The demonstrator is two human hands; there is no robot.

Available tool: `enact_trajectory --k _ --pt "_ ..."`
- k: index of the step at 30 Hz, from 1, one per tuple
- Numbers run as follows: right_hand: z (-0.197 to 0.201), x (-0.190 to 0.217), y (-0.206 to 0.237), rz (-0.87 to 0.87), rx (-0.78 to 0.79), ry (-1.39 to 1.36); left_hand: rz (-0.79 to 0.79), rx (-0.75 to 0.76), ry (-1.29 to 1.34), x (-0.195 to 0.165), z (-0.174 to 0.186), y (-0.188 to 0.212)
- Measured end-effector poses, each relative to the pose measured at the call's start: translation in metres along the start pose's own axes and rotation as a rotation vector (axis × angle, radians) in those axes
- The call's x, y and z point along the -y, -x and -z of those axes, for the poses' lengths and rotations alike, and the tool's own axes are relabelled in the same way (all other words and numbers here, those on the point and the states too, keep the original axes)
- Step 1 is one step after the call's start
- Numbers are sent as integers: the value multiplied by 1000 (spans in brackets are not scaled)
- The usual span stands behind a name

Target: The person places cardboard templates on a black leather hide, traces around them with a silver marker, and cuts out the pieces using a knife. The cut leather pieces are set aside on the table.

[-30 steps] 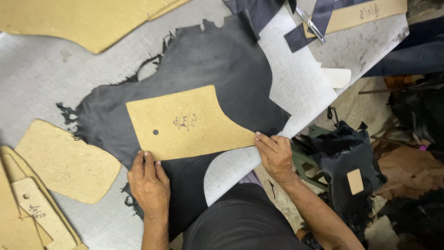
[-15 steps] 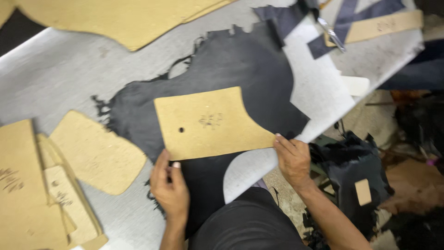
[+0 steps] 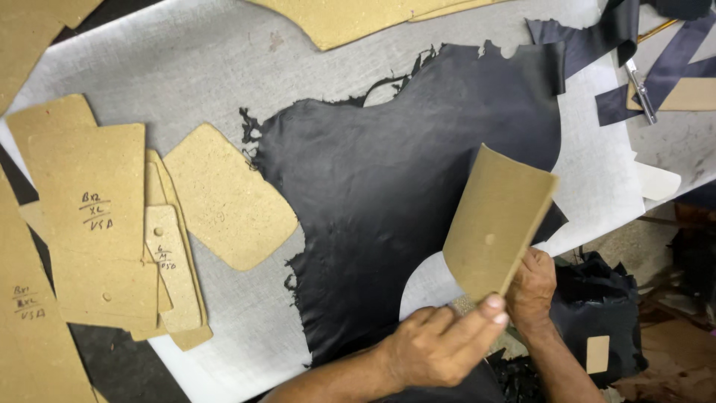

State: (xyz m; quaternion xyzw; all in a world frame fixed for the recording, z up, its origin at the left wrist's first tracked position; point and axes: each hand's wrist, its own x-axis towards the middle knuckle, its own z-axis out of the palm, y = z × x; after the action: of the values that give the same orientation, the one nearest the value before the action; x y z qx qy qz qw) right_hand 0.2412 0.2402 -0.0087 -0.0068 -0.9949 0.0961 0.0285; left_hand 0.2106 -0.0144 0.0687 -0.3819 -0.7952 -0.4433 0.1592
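A large black leather hide (image 3: 388, 186) with ragged edges lies spread on the grey table (image 3: 224, 67). Above its right part a tan cardboard pattern piece (image 3: 496, 216) is lifted and tilted on edge. My left hand (image 3: 436, 347) pinches the pattern's lower corner with thumb and fingers. Behind the same corner, at the table's near edge, my right hand (image 3: 531, 287) grips it too. A curved cut-out shows in the hide just left of my hands.
Several tan cardboard patterns (image 3: 112, 224) lie stacked at the left, and one rounded pattern (image 3: 227, 198) sits beside the hide. More cardboard (image 3: 358, 19) lies at the far edge. Dark leather strips and a metal tool (image 3: 641, 89) are at the upper right. Dark scraps (image 3: 597, 313) pile below the table.
The cardboard pattern lay flat on the hide with both hands pressing its lower edge; now both hands have lifted it off and tilted it up at the right. The view shifted right.
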Motion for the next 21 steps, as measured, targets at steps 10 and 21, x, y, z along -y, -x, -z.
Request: enact_trajectory --k 10,21 --pt "14 13 -7 -292 2 -599 -15 62 158 -3 3 -15" --pt "5 5 -2 -31 -27 -142 -92 203 153 5 14 -14"
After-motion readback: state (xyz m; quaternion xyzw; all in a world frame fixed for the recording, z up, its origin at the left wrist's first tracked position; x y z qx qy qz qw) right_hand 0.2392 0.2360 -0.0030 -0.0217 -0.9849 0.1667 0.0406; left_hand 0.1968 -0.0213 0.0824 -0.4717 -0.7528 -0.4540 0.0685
